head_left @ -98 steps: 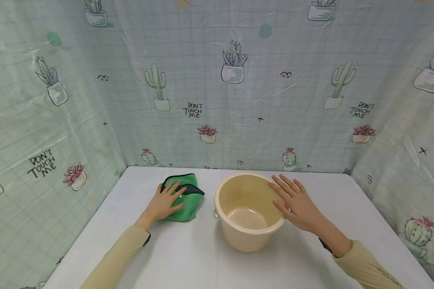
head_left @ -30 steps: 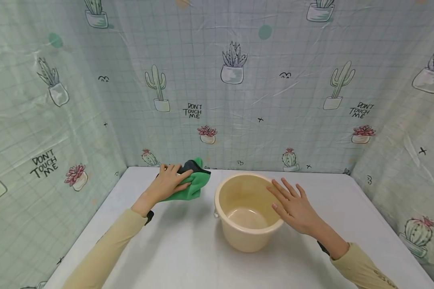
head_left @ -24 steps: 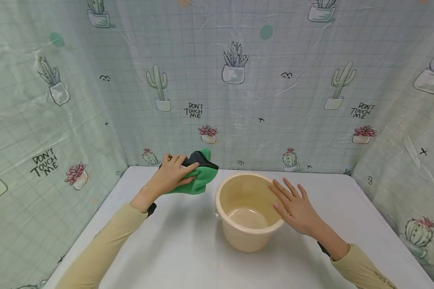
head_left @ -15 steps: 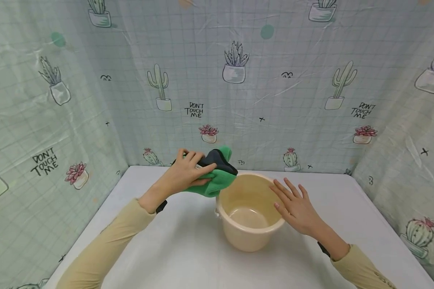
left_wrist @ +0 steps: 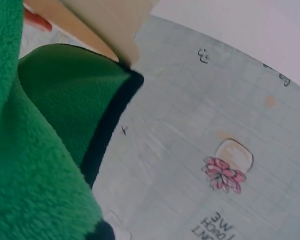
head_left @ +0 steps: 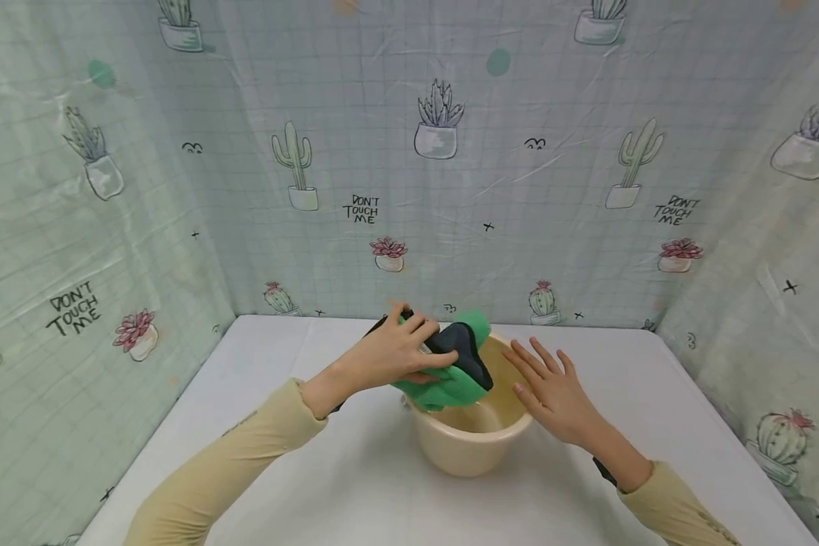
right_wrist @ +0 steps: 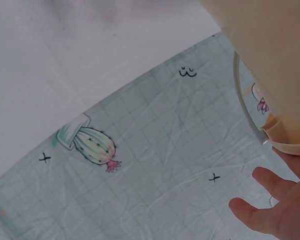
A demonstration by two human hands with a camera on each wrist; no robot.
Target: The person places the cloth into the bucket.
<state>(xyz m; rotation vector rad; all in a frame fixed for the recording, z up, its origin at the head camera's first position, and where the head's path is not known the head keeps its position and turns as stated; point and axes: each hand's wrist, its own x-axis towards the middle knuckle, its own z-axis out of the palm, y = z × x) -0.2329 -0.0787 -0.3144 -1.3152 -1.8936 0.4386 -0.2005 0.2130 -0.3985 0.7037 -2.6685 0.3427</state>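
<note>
My left hand (head_left: 396, 353) grips a green plush cloth (head_left: 450, 388) with dark edging and a dark patch, bunched under curled fingers. The cloth hangs over the left part of a cream plastic bucket (head_left: 467, 453), covering some of its rim and opening. In the left wrist view, folds of the green cloth (left_wrist: 45, 160) fill the left side. My right hand (head_left: 560, 400) lies at the bucket's right rim with fingers spread and nearly straight. The right wrist view shows the right hand (right_wrist: 285, 210) close by the bucket wall (right_wrist: 275, 45); firm contact is unclear.
The bucket stands upright on a white tabletop (head_left: 300, 485). Cactus-print sheeting (head_left: 341, 174) encloses the table at the back and both sides. A thin wire handle (right_wrist: 238, 90) hangs along the bucket in the right wrist view.
My left hand has picked the green cloth up from the table at left and carried it rightward over the bucket, now lower than half a second ago. The right hand has stayed at the rim.
</note>
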